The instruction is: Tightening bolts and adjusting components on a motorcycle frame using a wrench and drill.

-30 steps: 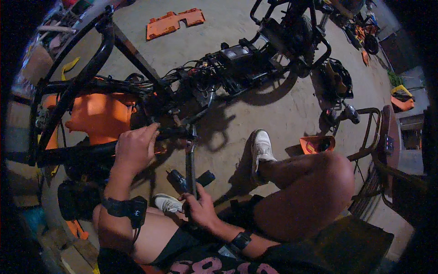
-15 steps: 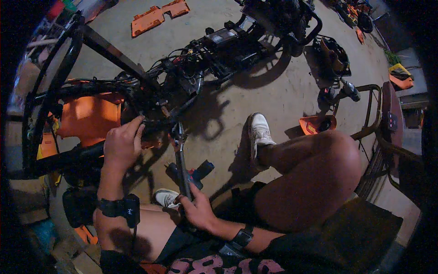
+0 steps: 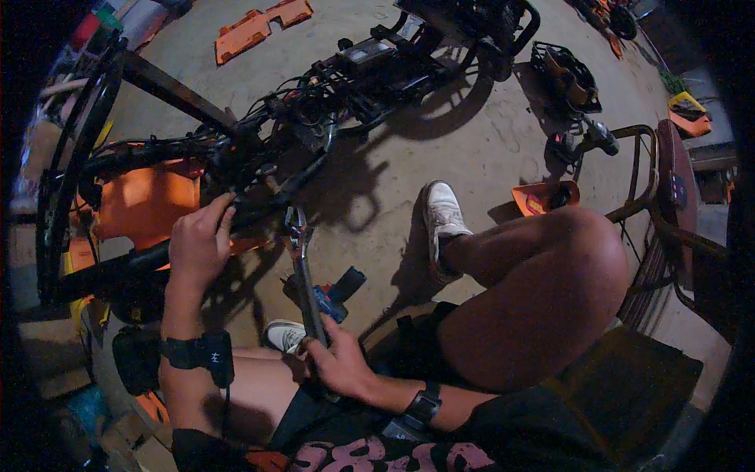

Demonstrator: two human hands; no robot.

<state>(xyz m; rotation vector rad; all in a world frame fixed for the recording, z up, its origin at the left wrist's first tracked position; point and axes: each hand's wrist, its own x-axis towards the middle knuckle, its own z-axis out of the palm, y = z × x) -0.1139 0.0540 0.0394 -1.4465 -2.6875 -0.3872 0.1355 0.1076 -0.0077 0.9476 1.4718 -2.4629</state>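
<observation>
My right hand (image 3: 341,363) is wrapped round the lower handle of a long adjustable wrench (image 3: 309,295). The wrench slants up and away from me, its jaws just short of or beside a black tube of the motorbike frame (image 3: 308,175); contact cannot be made out. My left hand (image 3: 201,242) is closed in a pinch, thumb and forefinger together at the dark underside of the frame. Whatever sits between those fingertips is hidden. An orange body panel (image 3: 152,201) is behind the left hand, inside the frame.
A cordless power tool (image 3: 342,293) lies on the floor beyond my right hand. Further right are an orange tray (image 3: 545,198), a drill (image 3: 601,137), a black basket (image 3: 568,77) and a metal-framed chair (image 3: 646,177). A flat orange panel (image 3: 263,30) lies at the back.
The view has shifted slightly, so the bike and floor objects appear higher and further left. The wrench's jaws show more plainly; both hands keep their holds.
</observation>
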